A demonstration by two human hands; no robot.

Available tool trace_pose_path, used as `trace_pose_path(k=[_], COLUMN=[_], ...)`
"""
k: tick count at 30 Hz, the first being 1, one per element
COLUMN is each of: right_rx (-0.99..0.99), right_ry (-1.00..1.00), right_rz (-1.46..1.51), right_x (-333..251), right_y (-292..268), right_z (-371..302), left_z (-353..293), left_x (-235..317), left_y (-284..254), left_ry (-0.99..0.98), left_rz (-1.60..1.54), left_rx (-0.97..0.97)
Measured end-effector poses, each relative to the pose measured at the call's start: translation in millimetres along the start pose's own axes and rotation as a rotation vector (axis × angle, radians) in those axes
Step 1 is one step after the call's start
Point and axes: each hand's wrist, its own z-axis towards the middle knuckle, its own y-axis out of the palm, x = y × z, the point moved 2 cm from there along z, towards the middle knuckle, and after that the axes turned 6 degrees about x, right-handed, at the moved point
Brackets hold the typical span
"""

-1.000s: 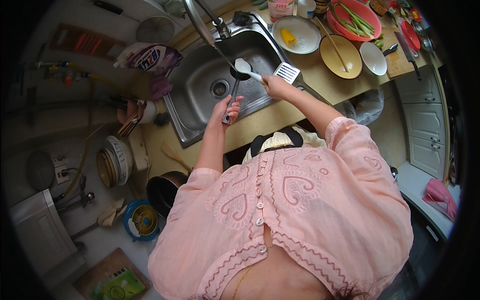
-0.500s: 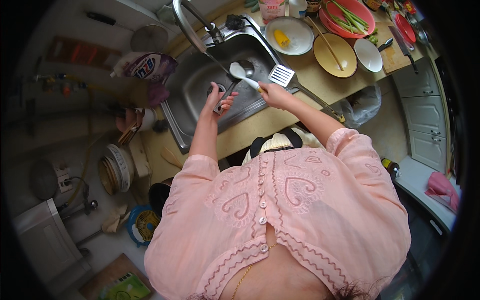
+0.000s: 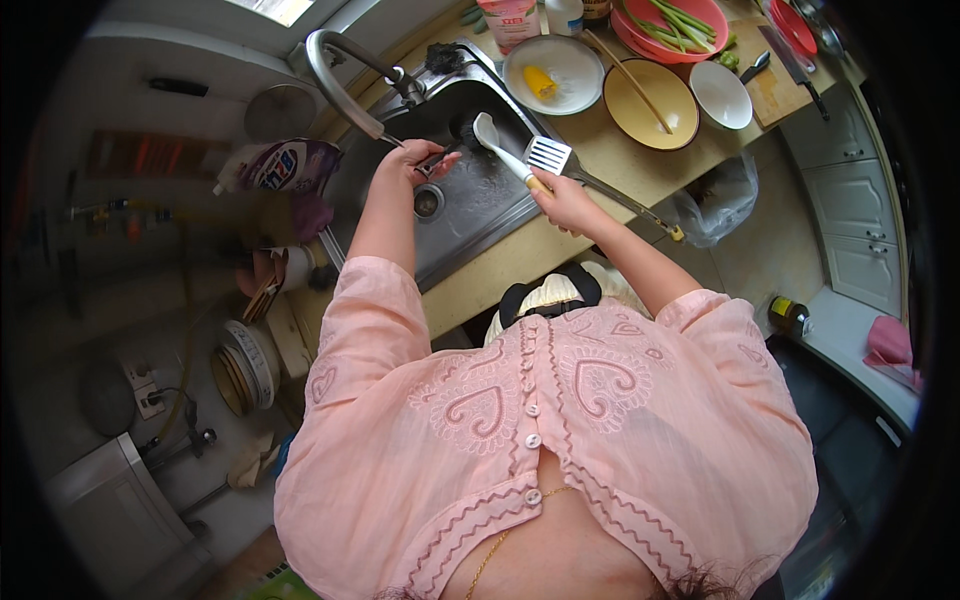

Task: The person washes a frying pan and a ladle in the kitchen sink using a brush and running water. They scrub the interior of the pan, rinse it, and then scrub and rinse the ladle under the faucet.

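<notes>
Over the sink point(image 3: 468, 215), under the curved faucet point(image 3: 338, 92), my left hand point(image 3: 402, 162) is closed on the handle of a metal ladle point(image 3: 434, 163). The ladle's bowl is dark and hard to make out against the basin. My right hand point(image 3: 568, 203) grips the pale yellowish handle end of a white long-handled utensil point(image 3: 512, 160). Its rounded white head hangs over the basin near the ladle; whether it is a brush or a spoon I cannot tell. Close to my right hand, a slotted spatula point(image 3: 550, 156) lies across the sink edge and counter.
Beyond the sink stand a white plate point(image 3: 578, 88) with a yellow corn piece, a yellow bowl point(image 3: 650, 112) with chopsticks across it, and a white bowl point(image 3: 722, 96). A knife point(image 3: 790, 62) lies on the cutting board point(image 3: 770, 95) at right. A purple detergent pouch point(image 3: 290, 165) is left of the sink.
My left hand has moved up and left toward the faucet, with the ladle. The white utensil has drawn apart from the ladle, and my right hand sits slightly farther right. The whole view has shifted.
</notes>
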Motion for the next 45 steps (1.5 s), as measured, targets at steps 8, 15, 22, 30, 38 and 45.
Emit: trace_pose_path(k=[8, 15, 22, 30, 38, 45], right_rx=[0.027, 0.003, 0.049, -0.018, 0.049, 0.038], right_ry=[-0.034, -0.149, -0.252, -0.314, -0.288, -0.37], right_rz=[0.039, 0.04, -0.246, -0.264, -0.721, -0.794], right_x=[5.8, -13.9, -17.8, -7.1, 0.3, -4.1], right_y=[-2.6, 6.0, 21.9, 38.1, 36.8, 47.9], right_z=[1.8, 4.7, 32.0, 39.2, 52.7, 49.1], left_z=[4.6, -21.3, -28.3, -42.4, -36.9, -42.5], left_x=[21.1, 17.5, -3.0, -23.9, -72.5, -116.8], left_y=[-11.5, -31.8, -36.1, -34.0, -49.2, -48.6], left_ry=[-0.077, -0.039, -0.02, 0.071, -0.063, 0.004], left_rz=[-0.068, -0.044, 0.137, 0.144, -0.195, -0.22], left_rx=[-0.048, -0.213, -0.161, -0.062, -0.233, -0.29])
